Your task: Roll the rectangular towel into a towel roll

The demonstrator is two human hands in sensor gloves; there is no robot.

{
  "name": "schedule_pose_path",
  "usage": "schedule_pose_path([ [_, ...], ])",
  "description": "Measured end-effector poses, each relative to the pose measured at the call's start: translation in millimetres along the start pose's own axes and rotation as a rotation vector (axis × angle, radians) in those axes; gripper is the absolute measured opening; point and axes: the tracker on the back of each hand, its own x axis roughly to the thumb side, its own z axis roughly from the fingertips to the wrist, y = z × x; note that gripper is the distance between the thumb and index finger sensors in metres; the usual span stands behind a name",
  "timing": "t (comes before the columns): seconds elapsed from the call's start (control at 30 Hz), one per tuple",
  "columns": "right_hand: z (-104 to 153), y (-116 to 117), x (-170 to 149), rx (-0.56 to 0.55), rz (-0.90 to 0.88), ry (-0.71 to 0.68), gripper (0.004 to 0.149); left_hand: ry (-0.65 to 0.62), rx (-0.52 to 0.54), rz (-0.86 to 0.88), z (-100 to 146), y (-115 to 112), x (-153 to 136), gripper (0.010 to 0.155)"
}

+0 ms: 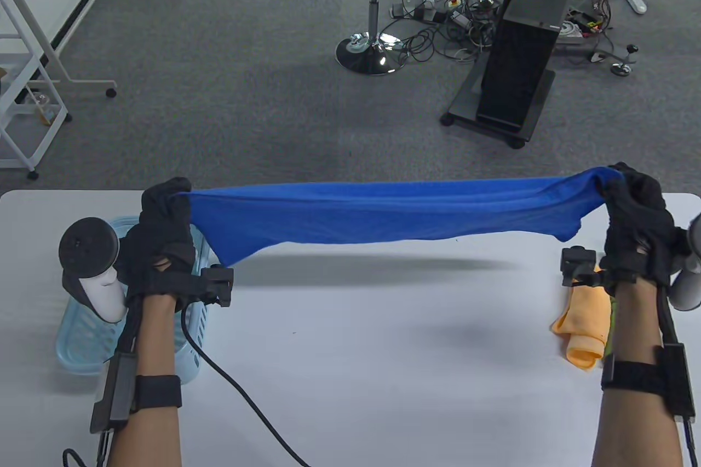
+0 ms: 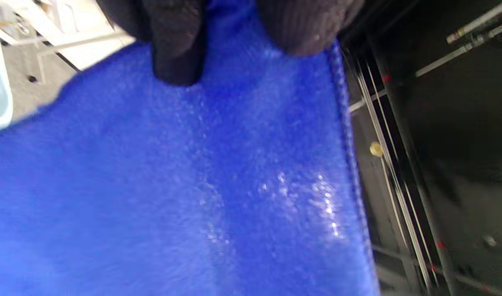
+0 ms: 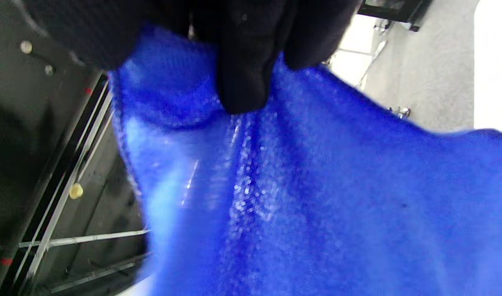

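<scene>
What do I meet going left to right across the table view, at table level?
Light blue basket → left hand → blue towel, stretched above the table → right hand, with an orange cloth under that wrist.

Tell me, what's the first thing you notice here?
A bright blue towel stretched in the air above the white table, its shadow below. The left hand grips one end and the right hand the other. An orange cloth lies by the right wrist, a pale blue basket under the left.
</scene>
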Motion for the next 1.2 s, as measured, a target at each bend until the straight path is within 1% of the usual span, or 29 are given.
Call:
schedule_pose_path([
  [0.03, 7.1, -9.3, -11.7, 0.016, -0.007, 0.018, 0.042, 0.04, -0.06, -0.092, 7.9, -0.1, -4.0, 0.043],
  [0.07, 11.7, -14.2, -20.7, 0.028, 0.0, 0.036, 0.043, 0.07, -0.088, -0.156, 13.5, -1.2, -6.7, 0.042],
  [0.1, 22.0, -21.6, -41.7, 0.06, 0.022, 0.081, 0.042, 0.078, -0.107, -0.268, 22.6, -4.8, -11.2, 0.041],
  [0.17, 39.2, -30.6, -75.8, 0.089, 0.084, 0.167, 0.042, 0.068, -0.096, -0.45, 40.4, -14.1, -20.2, 0.041],
  [0.27, 67.0, -43.9, -125.2, 0.123, 0.18, 0.293, 0.043, 0.077, -0.114, -0.633, 62.5, -27.2, -32.2, 0.04],
  [0.33, 81.0, -53.1, -146.9, 0.098, 0.194, 0.346, 0.043, 0.084, -0.149, -0.733, 73.1, -33.0, -38.0, 0.04],
  [0.4, 90.3, -61.2, -160.6, 0.102, 0.204, 0.382, 0.043, 0.077, -0.175, -0.816, 81.3, -36.7, -41.8, 0.04],
  [0.47, 94.6, -66.7, -164.8, 0.102, 0.233, 0.391, 0.043, 0.081, -0.19, -0.866, 86.7, -39.4, -44.8, 0.04],
  [0.57, 93.8, -67.3, -162.8, 0.113, 0.275, 0.389, 0.043, 0.106, -0.195, -0.894, 89.8, -43.6, -49.3, 0.04],
  [0.63, 91.7, -64.7, -160.5, 0.128, 0.34, 0.393, 0.043, 0.117, -0.186, -0.924, 90.4, -47.3, -52.3, 0.04],
  [0.73, 85.3, -56.9, -158.2, 0.138, 0.499, 0.376, 0.044, 0.137, -0.18, -1.041, 89.9, -55.7, -55.4, 0.041],
  [0.87, 72.6, -42.8, -156.3, 0.133, 0.608, 0.363, 0.044, 0.185, -0.168, -1.137, 83.5, -65.2, -55.8, 0.042],
  [0.97, 58.1, -28.9, -153.6, 0.129, 0.696, 0.35, 0.044, 0.222, -0.147, -1.201, 76.5, -71.5, -56.8, 0.043],
  [1.07, 41.4, -13.0, -152.0, 0.127, 0.734, 0.352, 0.044, 0.253, -0.13, -1.259, 71.5, -75.2, -60.2, 0.042],
  [1.2, 24.4, 9.4, -151.6, 0.136, 0.783, 0.367, 0.044, 0.288, -0.127, -1.292, 65.7, -79.8, -64.5, 0.042],
])
